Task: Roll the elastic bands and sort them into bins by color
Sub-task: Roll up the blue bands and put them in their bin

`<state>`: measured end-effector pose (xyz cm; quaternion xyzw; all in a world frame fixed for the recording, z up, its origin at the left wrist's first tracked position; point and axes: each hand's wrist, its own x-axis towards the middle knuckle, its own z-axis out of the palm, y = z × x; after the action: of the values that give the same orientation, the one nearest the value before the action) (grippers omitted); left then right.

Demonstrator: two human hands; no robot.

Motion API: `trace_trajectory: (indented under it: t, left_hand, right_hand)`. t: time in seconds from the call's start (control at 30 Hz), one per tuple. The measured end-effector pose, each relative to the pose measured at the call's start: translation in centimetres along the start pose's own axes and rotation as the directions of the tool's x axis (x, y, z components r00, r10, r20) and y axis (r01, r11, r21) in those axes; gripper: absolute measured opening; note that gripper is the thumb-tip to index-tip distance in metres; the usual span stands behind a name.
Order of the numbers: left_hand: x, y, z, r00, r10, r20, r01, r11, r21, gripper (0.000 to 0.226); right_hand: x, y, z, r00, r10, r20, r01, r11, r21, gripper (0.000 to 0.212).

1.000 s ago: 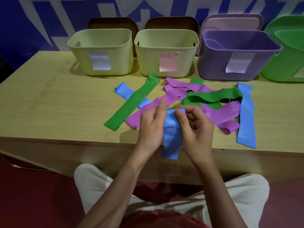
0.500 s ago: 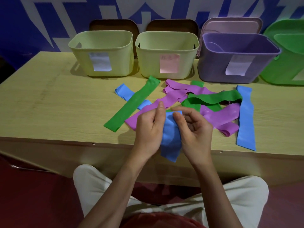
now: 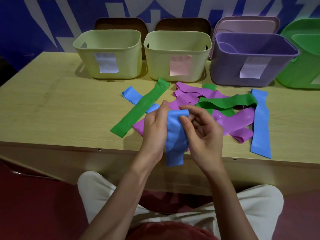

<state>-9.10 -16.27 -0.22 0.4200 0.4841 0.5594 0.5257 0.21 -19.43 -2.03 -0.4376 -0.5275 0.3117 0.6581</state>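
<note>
Both hands hold one blue elastic band (image 3: 174, 139) above the table's front edge. My left hand (image 3: 155, 129) grips its left side and my right hand (image 3: 203, 130) pinches its top end with thumb and fingers; the lower end hangs loose over the edge. Behind the hands lie loose bands: a long green band (image 3: 140, 108), a blue band (image 3: 130, 95) beneath it, purple bands (image 3: 233, 121), a second green band (image 3: 226, 102) and a long blue band (image 3: 260, 123) at the right.
Along the back of the wooden table (image 3: 60, 108) stand two pale green bins (image 3: 109, 54) (image 3: 178, 56) and a purple bin (image 3: 251, 59), each with a paper label. A green container (image 3: 303, 66) sits at far right. My lap is below the table edge.
The blue band's top end has been lifted and curled over between my fingers. My right hand has opened out a little; both hands stay in the same place.
</note>
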Motion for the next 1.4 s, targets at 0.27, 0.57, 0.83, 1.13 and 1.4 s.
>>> trace_trajectory:
  t: [0.27, 0.57, 0.83, 1.13, 1.4]
  left_hand:
    - [0.5, -0.9, -1.0, 0.895, 0.414, 0.166, -0.443, 0.785, 0.433, 0.042]
    - [1.2, -2.2, -1.0, 0.86, 0.494, 0.126, -0.499, 0.764, 0.409, 0.042]
    - [1.1, -0.9, -0.4, 0.984, 0.178, -0.008, -0.175, 0.975, 0.139, 0.034]
    - [1.7, -0.9, -1.2, 0.982, 0.177, 0.072, -0.19, 0.947, 0.259, 0.055]
    - [1.6, -1.4, -1.7, 0.878, 0.447, 0.172, -0.473, 0.753, 0.457, 0.043]
  right_hand:
    - [0.2, 0.5, -0.4, 0.998, 0.036, -0.05, -0.041, 0.994, -0.101, 0.012]
    - [0.0, 0.6, -0.2, 0.996, 0.08, -0.048, -0.083, 0.995, -0.049, 0.014]
    - [0.2, 0.6, -0.1, 1.0, 0.015, 0.022, -0.014, 0.997, -0.076, 0.019]
    - [0.4, 0.5, -0.3, 0.998, 0.057, -0.002, -0.056, 0.993, -0.102, 0.002]
    - [0.4, 0.5, -0.1, 0.993, 0.11, -0.032, -0.111, 0.993, -0.031, 0.014]
